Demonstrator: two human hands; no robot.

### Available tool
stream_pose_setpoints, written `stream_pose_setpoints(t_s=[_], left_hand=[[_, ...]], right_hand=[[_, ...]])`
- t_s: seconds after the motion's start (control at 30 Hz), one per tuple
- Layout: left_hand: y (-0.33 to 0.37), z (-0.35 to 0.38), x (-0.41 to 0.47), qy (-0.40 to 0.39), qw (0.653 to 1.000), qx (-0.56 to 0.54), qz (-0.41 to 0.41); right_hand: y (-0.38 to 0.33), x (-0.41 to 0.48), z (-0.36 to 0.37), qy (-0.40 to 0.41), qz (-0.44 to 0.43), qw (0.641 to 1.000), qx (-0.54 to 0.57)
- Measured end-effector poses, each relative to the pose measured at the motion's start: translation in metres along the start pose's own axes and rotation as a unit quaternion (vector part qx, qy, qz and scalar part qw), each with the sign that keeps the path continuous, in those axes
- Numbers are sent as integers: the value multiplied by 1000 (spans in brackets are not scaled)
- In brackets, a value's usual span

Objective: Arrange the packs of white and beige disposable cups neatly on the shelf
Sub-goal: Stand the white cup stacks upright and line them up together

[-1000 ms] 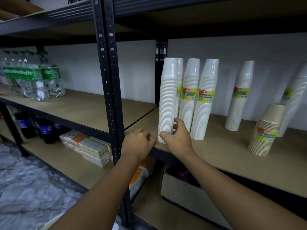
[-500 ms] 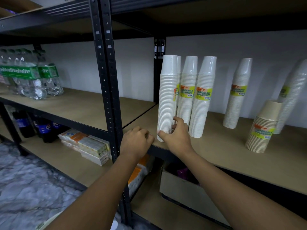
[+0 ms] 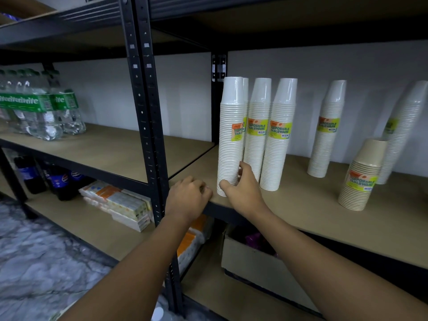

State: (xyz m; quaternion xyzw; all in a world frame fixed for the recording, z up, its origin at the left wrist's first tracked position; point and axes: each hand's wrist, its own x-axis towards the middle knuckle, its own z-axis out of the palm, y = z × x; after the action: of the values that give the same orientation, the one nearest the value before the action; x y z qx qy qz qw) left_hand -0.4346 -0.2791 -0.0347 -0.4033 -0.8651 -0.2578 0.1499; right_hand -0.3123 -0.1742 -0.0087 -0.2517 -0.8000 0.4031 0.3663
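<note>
Shelf [image 3: 301, 209]: right hand [image 3: 243, 191] fingers gripping front cup pack [image 3: 230, 140], left hand [image 3: 187, 198] fisted, rear pack [image 3: 245, 89] mostly hidden

Four white cup packs [image 3: 254, 133] stand upright, clustered at the left end of the shelf [image 3: 301, 205], labels yellow-green. Two more white packs [image 3: 326, 128] stand apart rightward; the far one [image 3: 403, 130] leans. A short beige pack [image 3: 362, 174] tilts before it.

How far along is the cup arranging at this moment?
Partly done. Three white packs stand upright in a tight row at the shelf's left end. In hand: the right hand grips the base of the front white pack; the left hand rests on the shelf edge. Left: a lone white pack, a leaning one and the short beige pack stand scattered.
</note>
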Motion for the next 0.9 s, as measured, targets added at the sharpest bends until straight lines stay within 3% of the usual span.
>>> stream_pose_setpoints(t_s=[0.9], left_hand=[[-3, 4, 1, -5, 1000, -8, 1]], right_hand=[[1, 3, 2, 48, 25, 997, -49]])
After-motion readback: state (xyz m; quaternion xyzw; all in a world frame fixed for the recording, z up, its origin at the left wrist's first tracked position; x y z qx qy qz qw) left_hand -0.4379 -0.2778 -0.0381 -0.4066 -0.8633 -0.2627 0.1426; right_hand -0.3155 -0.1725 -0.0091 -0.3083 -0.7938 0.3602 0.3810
